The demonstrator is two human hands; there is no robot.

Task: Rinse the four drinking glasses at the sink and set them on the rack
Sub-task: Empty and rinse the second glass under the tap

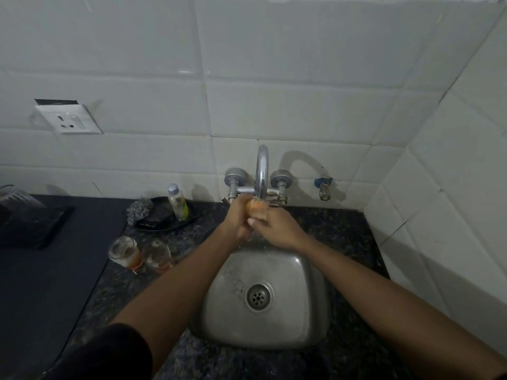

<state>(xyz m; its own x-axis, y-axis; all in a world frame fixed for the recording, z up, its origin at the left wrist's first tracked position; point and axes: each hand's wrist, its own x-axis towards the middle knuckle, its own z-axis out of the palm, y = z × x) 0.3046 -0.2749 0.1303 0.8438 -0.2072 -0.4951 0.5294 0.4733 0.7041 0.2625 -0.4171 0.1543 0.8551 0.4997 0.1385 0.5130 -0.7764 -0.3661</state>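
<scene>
Both hands, left and right, are gripping one glass under the tap, rinsing it. Next, I judge, comes carrying it to a rack, unseen; two glasses are waiting.

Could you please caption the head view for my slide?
Both hands hold a glass under the tap; two glasses wait beside the sink.

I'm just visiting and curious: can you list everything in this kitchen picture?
glass under tap: one, orange-tinted, held in both hands
glasses on counter: two, clear with orange dregs, left of sink
sink: one, steel
tap: one, chrome, on wall
bottle: one, clear, on dark plate
scrubber: one, steel, beside bottle
socket: one, white, on tiles
left hand: holds glass
right hand: holds glass
</scene>
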